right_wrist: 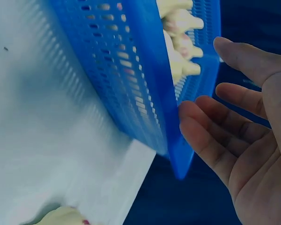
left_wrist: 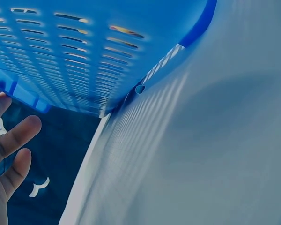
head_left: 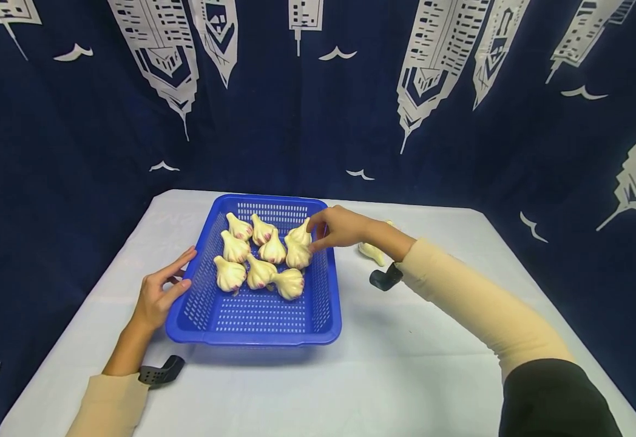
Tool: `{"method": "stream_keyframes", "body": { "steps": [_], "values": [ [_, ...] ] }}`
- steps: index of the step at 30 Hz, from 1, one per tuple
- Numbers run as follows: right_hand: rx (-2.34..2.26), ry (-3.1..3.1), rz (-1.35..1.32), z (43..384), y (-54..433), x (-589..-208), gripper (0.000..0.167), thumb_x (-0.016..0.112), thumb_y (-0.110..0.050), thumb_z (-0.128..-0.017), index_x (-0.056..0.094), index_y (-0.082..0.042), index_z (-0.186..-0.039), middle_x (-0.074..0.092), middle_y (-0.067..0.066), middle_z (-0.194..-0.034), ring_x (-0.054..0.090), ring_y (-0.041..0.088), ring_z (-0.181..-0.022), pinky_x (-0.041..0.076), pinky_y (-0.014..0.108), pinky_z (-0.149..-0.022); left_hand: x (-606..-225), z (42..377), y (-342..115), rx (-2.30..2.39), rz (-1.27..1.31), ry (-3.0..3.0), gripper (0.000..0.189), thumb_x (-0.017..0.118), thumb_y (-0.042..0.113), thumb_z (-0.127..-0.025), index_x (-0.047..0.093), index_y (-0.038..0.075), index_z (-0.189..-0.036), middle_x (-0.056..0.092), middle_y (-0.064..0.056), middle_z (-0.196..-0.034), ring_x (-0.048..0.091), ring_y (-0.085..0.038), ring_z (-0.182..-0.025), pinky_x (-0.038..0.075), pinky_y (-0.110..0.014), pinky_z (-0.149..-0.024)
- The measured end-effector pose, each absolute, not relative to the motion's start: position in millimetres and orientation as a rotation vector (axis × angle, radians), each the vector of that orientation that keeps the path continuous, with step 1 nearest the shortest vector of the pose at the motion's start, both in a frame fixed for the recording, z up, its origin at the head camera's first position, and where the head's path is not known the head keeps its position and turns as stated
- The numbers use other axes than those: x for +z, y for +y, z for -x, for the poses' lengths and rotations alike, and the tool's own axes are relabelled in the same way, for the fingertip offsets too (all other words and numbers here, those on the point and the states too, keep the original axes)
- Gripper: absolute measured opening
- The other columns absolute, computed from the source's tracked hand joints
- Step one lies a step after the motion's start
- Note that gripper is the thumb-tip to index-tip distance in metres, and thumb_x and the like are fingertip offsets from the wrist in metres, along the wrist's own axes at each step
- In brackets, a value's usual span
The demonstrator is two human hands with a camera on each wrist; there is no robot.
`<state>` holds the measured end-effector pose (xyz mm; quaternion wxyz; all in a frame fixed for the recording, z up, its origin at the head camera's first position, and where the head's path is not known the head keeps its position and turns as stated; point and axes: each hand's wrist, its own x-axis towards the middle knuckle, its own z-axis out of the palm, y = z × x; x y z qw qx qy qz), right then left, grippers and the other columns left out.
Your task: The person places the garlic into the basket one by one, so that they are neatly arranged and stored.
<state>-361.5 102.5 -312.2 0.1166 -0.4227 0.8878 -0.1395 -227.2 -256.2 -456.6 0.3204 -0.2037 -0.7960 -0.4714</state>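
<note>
A blue plastic basket [head_left: 263,337] with slotted walls holds several garlic bulbs [head_left: 260,271], white with purplish tints, lying in loose rows. At the basket's left rim, my left hand [head_left: 161,291] has its fingers loosely extended and touching the edge. In the left wrist view its fingers [left_wrist: 19,136] are spread beside the slotted wall. My right hand [head_left: 340,227] reaches over the right rim, fingertips next to the garlic at that side. The right wrist view shows its fingers [right_wrist: 210,136] gently bent, with nothing between them and the thumb.
Another garlic bulb [head_left: 371,252] lies on the white-covered table [head_left: 405,364] right of the basket, partly hidden by the right forearm. A dark blue curtain [head_left: 318,121] with white building prints hangs behind the table. Each wrist wears a black device [head_left: 386,277].
</note>
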Motion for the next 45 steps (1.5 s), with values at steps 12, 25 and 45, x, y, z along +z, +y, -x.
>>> {"method": "stream_keyframes", "body": {
  "steps": [12, 25, 45],
  "values": [
    [-0.676, 2.728, 1.037, 371, 150, -304, 0.042, 0.076, -0.027, -0.086, 0.067, -0.003, -0.119, 0.069, 0.004, -0.092, 0.066, 0.020, -0.081, 0.054, 0.030, -0.063, -456, 226, -255, -1.251, 0.525, -2.091, 0.049, 0.057, -0.002, -0.081, 0.062, -0.004, -0.129, 0.057, -0.019, -0.135, 0.059, 0.001, -0.086, 0.042, -0.018, -0.068],
    [-0.772, 2.872, 0.884, 386, 192, -311, 0.038, 0.075, -0.026, -0.087, 0.068, -0.003, -0.117, 0.070, 0.006, -0.090, 0.065, 0.020, -0.080, 0.052, 0.030, -0.069, -457, 225, -255, -1.254, 0.519, -2.093, 0.049, 0.056, -0.001, -0.081, 0.062, -0.002, -0.130, 0.057, -0.016, -0.136, 0.058, 0.003, -0.086, 0.042, -0.017, -0.068],
    [-0.910, 2.968, 0.611, 402, 230, -351, 0.040, 0.075, -0.020, -0.087, 0.065, 0.005, -0.116, 0.067, 0.015, -0.097, 0.065, 0.028, -0.089, 0.051, 0.032, -0.071, -458, 227, -255, -1.259, 0.538, -2.074, 0.050, 0.056, -0.003, -0.080, 0.062, -0.003, -0.129, 0.058, -0.020, -0.135, 0.059, 0.000, -0.083, 0.043, -0.018, -0.068]
  ]
}}
